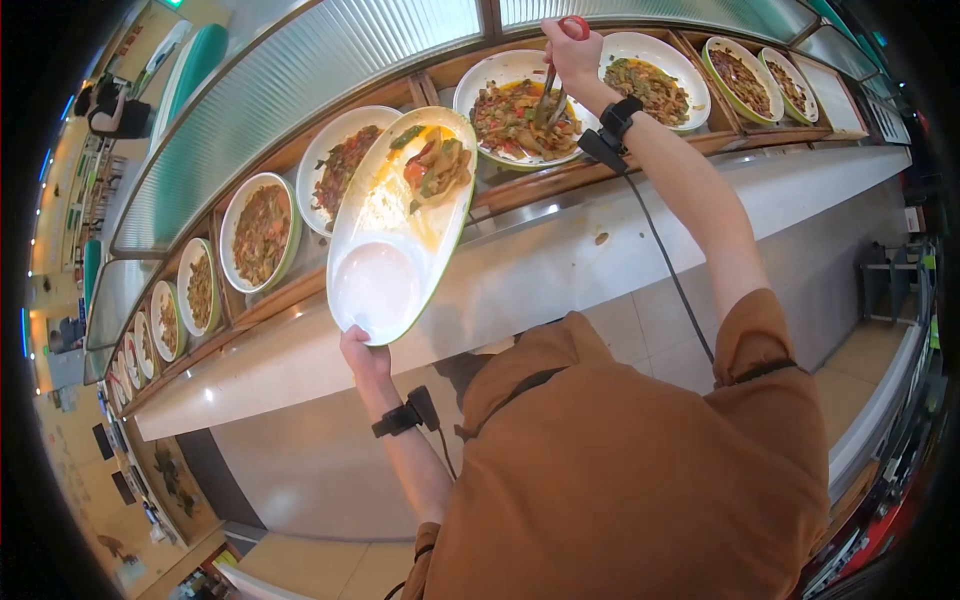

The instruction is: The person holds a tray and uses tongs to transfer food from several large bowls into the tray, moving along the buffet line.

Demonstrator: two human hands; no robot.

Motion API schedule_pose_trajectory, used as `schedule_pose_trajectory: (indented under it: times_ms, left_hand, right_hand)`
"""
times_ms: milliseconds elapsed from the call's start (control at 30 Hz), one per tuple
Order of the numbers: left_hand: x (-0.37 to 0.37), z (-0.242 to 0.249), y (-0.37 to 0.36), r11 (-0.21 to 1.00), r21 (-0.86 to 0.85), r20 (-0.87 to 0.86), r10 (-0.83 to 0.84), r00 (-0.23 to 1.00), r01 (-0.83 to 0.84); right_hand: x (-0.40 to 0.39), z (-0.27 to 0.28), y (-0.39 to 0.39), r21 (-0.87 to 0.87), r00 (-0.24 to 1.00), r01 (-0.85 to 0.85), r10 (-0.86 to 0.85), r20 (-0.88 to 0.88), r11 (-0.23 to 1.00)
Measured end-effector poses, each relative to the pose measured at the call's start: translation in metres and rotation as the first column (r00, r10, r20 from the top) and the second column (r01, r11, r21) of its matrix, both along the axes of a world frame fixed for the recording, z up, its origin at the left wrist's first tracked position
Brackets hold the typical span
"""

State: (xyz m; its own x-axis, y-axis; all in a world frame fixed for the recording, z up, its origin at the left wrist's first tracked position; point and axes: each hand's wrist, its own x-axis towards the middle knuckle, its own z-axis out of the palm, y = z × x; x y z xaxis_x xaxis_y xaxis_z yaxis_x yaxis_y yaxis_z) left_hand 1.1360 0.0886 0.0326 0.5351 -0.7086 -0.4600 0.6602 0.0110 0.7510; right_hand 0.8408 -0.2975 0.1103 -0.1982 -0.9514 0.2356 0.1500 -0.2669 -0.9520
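My left hand (367, 357) is closed on the lower end of a white oval plate (375, 285) with a green edge, held tilted over the counter. A small heap of cooked vegetables (440, 168) and oily sauce lie on its far part; a bare round hollow is nearest my hand. Up at the counter, my right hand (574, 62) grips a pair of tongs (550, 88) with a red handle. The tongs' tips reach into the chopped, saucy food in a round white bowl (465, 98). Food hides the very ends of the tips.
More bowls of food stand along the wooden-framed counter, including a bowl (690, 75) on the right and a bowl (283, 185) on the left. A ribbed glass screen (300, 100) runs behind them. A white ledge (540, 255) lies in front. A cable (660, 260) hangs from my right wrist.
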Motion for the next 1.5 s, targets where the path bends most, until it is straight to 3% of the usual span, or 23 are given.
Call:
schedule_pose_trajectory:
  times_ms: [400,700,800,1200,1333,1433,1500]
  left_hand:
    - [0.0,-0.002,0.0,1.0,-0.001,-0.016,0.011,1.0,-0.011]
    - [0.004,-0.008,0.0,1.0,-0.021,-0.031,0.005,1.0,-0.006]
    - [0.004,-0.009,0.0,0.999,-0.048,-0.039,-0.004,0.999,0.002]
    - [0.005,-0.013,0.0,0.998,-0.06,-0.065,0.016,0.998,-0.02]
    - [0.004,-0.009,-0.002,0.998,-0.05,-0.074,0.036,0.997,-0.04]
    - [0.004,-0.008,-0.002,0.998,-0.052,-0.072,0.036,0.997,-0.04]
    - [0.008,-0.013,-0.001,0.997,-0.08,-0.063,0.016,0.998,-0.021]
  right_hand:
    - [-0.004,0.003,-0.006,-0.041,0.989,0.146,-0.146,0.005,0.988]
    - [-0.011,0.038,0.002,-0.039,0.965,0.104,-0.091,0.247,0.994]
    - [0.0,0.067,0.004,-0.052,0.942,0.202,-0.179,0.284,0.978]
    - [0.082,0.141,0.03,-0.034,0.878,-0.108,0.111,0.466,0.994]
    - [0.12,0.124,0.039,0.011,0.827,-0.177,0.142,0.545,0.984]
    - [0.127,0.105,0.059,0.17,0.837,-0.29,0.163,0.522,0.942]
    - [0.131,0.081,0.06,0.176,0.855,-0.274,0.156,0.494,0.946]
